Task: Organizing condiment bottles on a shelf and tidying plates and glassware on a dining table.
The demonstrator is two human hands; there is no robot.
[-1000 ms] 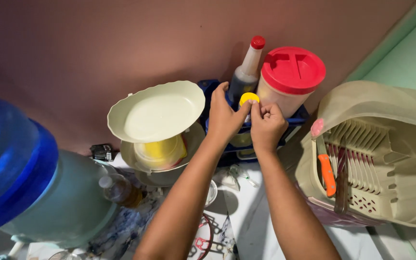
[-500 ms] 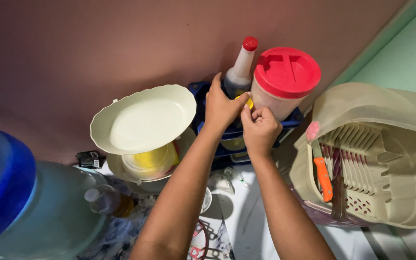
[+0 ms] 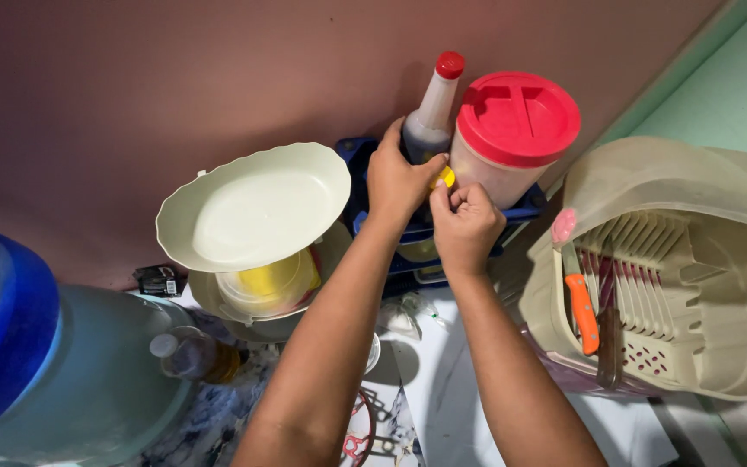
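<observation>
Marble-patterned counter (image 3: 443, 380) against brown wall (image 3: 175, 78)

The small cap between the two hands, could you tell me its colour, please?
Yellow; the cap shows in the head view.

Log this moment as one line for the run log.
left hand: on yellow cap | right hand: pinching yellow cap | beside: red-lidded jar, red-capped bottle | blue rack
</observation>
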